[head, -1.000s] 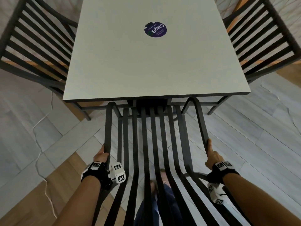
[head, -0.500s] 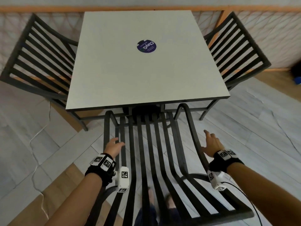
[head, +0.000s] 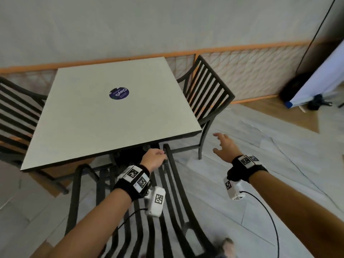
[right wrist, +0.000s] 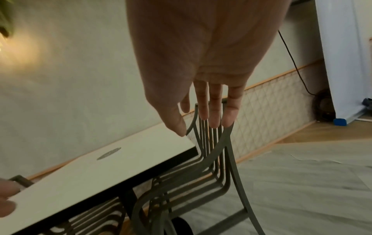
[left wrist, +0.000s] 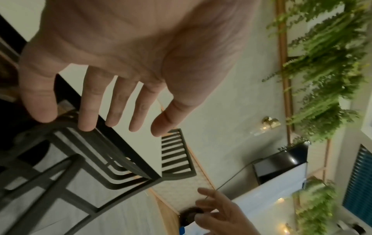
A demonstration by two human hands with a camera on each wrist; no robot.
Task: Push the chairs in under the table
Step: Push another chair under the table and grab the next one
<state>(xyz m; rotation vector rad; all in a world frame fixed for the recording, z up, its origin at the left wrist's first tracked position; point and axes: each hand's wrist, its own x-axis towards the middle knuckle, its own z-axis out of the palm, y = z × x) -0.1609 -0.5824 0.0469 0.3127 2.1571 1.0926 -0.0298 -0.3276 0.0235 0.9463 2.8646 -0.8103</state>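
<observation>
Chairs stood on three sides of the square white table (head: pixel 104 123): the near chair (head: pixel 173 185) directly below the camera with its seat under the tabletop, the right chair (head: pixel 208 94) and the left chair (head: pixel 16 112) at the flanks. Pale floor covering (head: pixel 260 146) lay over wood beside a lattice-panelled wall (head: pixel 260 71). The left chair was cut off by the frame edge. The left hand (head: pixel 153 159) hovered at the near chair's top rail, fingers loosely extended; contact was unclear. The right hand (head: pixel 224 148) reached toward the right chair, fingers spread, holding nothing.
</observation>
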